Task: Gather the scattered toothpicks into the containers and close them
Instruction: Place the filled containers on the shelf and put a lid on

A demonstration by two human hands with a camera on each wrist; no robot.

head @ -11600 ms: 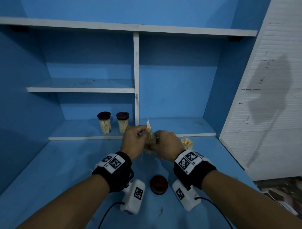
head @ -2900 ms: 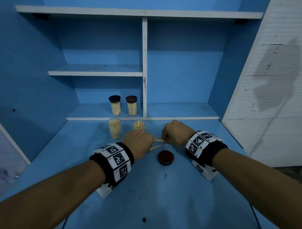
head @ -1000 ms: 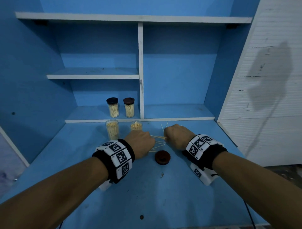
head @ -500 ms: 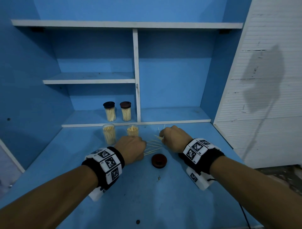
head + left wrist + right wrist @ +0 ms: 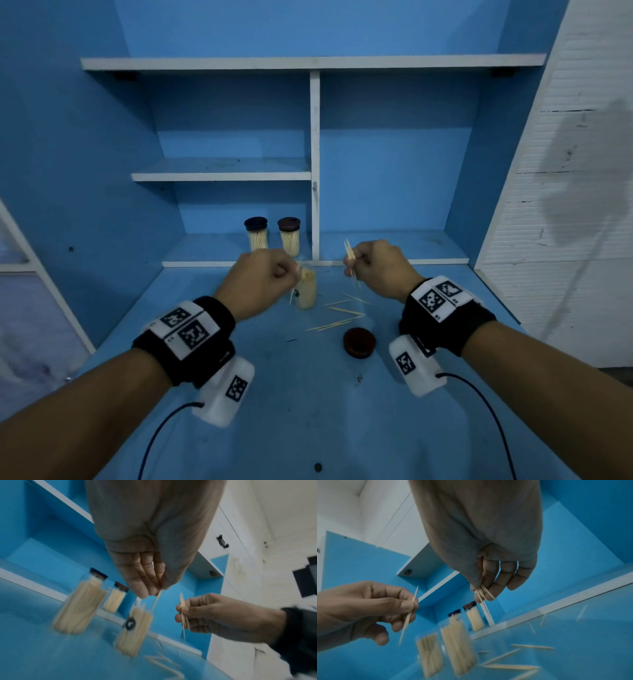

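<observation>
My left hand [image 5: 289, 274] pinches a single toothpick [image 5: 157, 599] just above an unlidded clear container [image 5: 306, 289] packed with toothpicks. A second unlidded container [image 5: 77, 608] stands to its left, hidden behind my left hand in the head view. My right hand [image 5: 352, 265] is raised to the right of the container and pinches a small bundle of toothpicks [image 5: 483, 593]. Several loose toothpicks [image 5: 339, 311] lie on the blue table between my hands. A dark round lid [image 5: 359, 342] lies flat just in front of them.
Two lidded toothpick containers [image 5: 256, 234] [image 5: 289, 236] stand on the low shelf behind, left of the white divider [image 5: 314, 164]. A white panelled wall [image 5: 565, 205] borders the table on the right. A few more toothpicks [image 5: 542, 619] lie near the shelf edge.
Both hands have lifted off the table, each with toothpicks picked up. The left hand has moved up over the unlidded container. The head has tilted down.
</observation>
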